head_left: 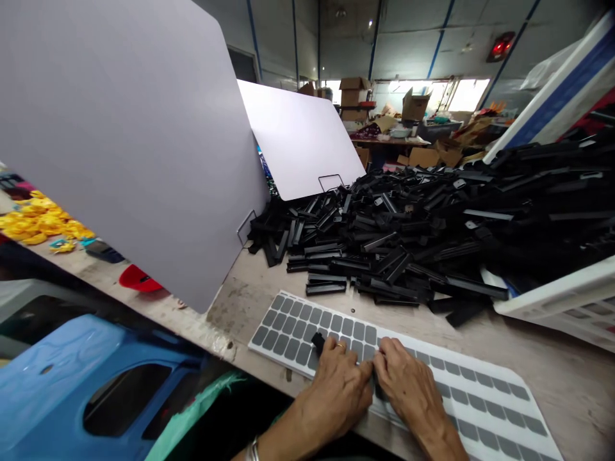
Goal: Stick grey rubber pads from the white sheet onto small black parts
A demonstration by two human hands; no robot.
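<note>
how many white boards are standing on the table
2: the near board at left and the far board behind it, beside the black pieces. Others could be hidden behind.

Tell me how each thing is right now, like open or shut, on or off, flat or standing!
left hand: fingers bent, over the sheet
right hand: fingers bent, beside the left
sheet: flat, partly covered by hands
black pieces: heaped loosely
near board: standing, tilted
far board: standing, tilted
cardboard box: open
red light: on
</note>
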